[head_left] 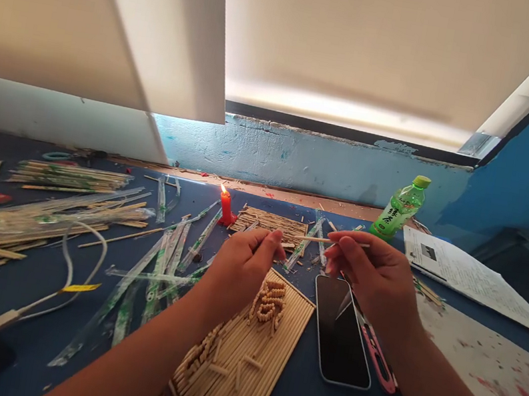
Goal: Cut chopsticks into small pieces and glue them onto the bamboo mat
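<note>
A thin wooden chopstick stretches level between my two hands. My left hand is closed, thumb against the fingers, at the chopstick's left end. Thumb and fingertips of my right hand pinch its other end. Below my hands lies a panel of chopsticks laid side by side. On it are a small raised shape of short stick pieces and several loose cut pieces. A lit red candle stands upright just beyond my left hand. Behind my hands rests a smaller panel of sticks.
Plastic wrappers and loose chopsticks cover the left side, with a white cable. A phone and a pink cutter lie under my right arm. A green bottle and printed paper sit at the right.
</note>
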A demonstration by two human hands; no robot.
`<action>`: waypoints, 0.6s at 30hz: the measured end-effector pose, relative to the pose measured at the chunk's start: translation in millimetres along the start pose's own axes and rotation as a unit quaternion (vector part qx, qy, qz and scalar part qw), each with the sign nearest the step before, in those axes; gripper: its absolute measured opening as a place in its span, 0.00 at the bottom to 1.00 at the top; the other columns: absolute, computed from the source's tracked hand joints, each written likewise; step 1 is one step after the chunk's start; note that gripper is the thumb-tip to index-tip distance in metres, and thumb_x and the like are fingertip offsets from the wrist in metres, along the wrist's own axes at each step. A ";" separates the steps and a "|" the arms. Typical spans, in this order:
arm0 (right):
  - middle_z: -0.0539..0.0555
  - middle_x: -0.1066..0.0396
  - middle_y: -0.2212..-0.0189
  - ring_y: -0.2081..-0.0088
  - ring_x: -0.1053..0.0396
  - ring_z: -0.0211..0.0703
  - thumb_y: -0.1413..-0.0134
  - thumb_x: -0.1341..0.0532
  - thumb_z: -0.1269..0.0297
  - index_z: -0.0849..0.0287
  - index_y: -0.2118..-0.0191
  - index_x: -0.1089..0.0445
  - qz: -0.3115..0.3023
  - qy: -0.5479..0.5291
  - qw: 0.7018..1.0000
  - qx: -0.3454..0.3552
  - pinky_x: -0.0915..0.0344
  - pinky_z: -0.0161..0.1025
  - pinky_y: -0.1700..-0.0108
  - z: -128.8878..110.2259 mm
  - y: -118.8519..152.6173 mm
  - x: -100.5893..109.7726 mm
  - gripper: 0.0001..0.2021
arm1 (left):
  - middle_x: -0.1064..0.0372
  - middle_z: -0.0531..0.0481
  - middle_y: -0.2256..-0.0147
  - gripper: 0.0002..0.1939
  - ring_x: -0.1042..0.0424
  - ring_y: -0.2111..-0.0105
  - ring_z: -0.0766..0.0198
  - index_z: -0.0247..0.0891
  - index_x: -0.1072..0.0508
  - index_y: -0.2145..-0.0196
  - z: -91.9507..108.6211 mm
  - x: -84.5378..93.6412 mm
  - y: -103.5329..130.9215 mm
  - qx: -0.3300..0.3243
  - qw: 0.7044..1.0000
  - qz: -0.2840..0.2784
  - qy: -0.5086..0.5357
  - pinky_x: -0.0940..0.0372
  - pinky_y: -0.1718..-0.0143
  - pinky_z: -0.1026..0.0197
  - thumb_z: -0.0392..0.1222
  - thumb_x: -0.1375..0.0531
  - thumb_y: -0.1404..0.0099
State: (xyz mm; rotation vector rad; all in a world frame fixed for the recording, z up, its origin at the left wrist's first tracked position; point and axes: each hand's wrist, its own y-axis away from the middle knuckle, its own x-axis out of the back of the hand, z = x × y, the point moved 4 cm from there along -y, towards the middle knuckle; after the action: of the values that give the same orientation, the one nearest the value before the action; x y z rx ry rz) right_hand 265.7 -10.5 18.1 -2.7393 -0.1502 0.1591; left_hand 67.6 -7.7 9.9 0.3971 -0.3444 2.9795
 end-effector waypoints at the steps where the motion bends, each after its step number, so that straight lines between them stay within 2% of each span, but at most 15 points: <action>1: 0.51 0.21 0.72 0.75 0.25 0.35 0.36 0.35 0.64 0.58 0.60 0.20 -0.006 -0.014 1.000 -0.015 0.26 0.32 0.72 1.1 -1.9 1.3 0.06 | 0.46 0.57 0.81 0.20 0.49 0.82 0.69 0.38 0.27 0.72 -1.4 -3.7 -0.3 0.037 0.995 -0.046 0.075 0.54 0.80 0.62 0.50 0.47 0.28; 4: 0.51 0.23 0.74 0.77 0.26 0.34 0.37 0.35 0.61 0.59 0.63 0.20 -0.052 -0.046 0.996 -0.060 0.27 0.31 0.74 3.8 -5.7 1.4 0.08 | 0.48 0.58 0.82 0.19 0.55 0.83 0.71 0.35 0.24 0.71 -1.1 -15.1 3.2 0.120 0.949 -0.175 0.234 0.59 0.82 0.64 0.50 0.45 0.29; 7: 0.51 0.23 0.75 0.78 0.26 0.34 0.37 0.35 0.60 0.59 0.65 0.21 -0.071 -0.059 0.993 -0.078 0.28 0.30 0.75 3.5 -5.5 0.8 0.09 | 0.47 0.57 0.82 0.19 0.57 0.83 0.73 0.33 0.23 0.71 1.2 -20.2 8.8 0.166 0.906 -0.249 0.299 0.61 0.82 0.65 0.49 0.43 0.29; 10: 0.50 0.24 0.76 0.78 0.26 0.34 0.37 0.35 0.60 0.60 0.65 0.22 -0.073 -0.059 0.992 -0.085 0.28 0.30 0.75 2.5 -3.6 1.3 0.10 | 0.46 0.57 0.82 0.19 0.58 0.83 0.74 0.32 0.24 0.72 2.8 -20.8 12.2 0.184 0.885 -0.276 0.327 0.62 0.82 0.65 0.47 0.43 0.29; 18: 0.49 0.24 0.77 0.77 0.26 0.34 0.37 0.35 0.61 0.60 0.65 0.22 -0.101 -0.063 0.988 -0.096 0.28 0.29 0.74 5.0 -5.1 -0.4 0.09 | 0.48 0.58 0.81 0.20 0.55 0.83 0.74 0.31 0.25 0.70 -1.0 -23.4 15.4 0.194 0.866 -0.317 0.335 0.62 0.81 0.65 0.49 0.45 0.28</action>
State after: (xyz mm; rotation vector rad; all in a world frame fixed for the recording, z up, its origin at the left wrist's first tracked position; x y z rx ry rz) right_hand 264.3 -4.0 15.5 -2.8827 -0.5004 0.2741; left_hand 87.6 -24.3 -0.6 -0.4314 0.3934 2.3005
